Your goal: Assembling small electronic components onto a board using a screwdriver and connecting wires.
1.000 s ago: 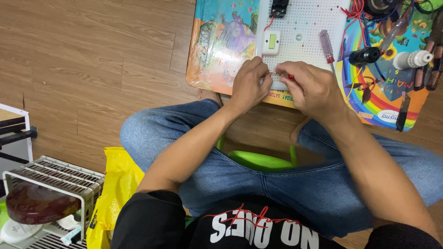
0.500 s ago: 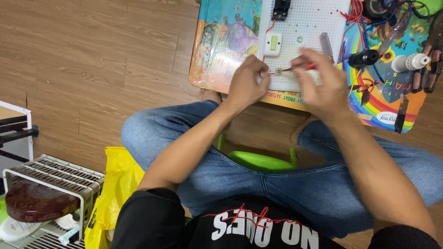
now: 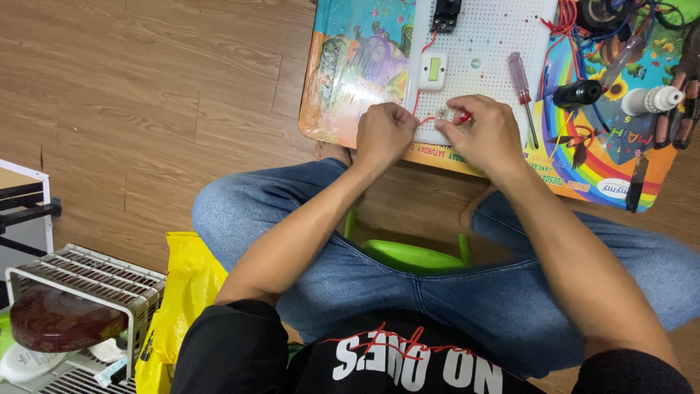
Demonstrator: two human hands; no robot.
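My left hand [image 3: 385, 135] and right hand [image 3: 483, 131] meet at the lower edge of the white perforated board [image 3: 487, 44], upper middle of the frame. Between them sits a small clear component [image 3: 445, 115] with a thin red wire [image 3: 425, 120] running into it. My left fingers are curled into a loose fist around the wire's near end; my right fingers are pinched down close over the component, though what exactly they grip is hidden under my knuckles.

To seat the wire well, I judge I should keep the left hand braced on the board's edge so the strand stays taut and straight, and let only the right fingertips make the small moves. Pressing too hard could tip the board on the colourful picture table [image 3: 350, 66].

The screwdriver with the translucent pink handle [image 3: 518, 73] lies just right of my right hand, untouched. A white switch with a green rocker [image 3: 433, 71] sits above my hands, and a black cylinder [image 3: 577, 93] lies further right.
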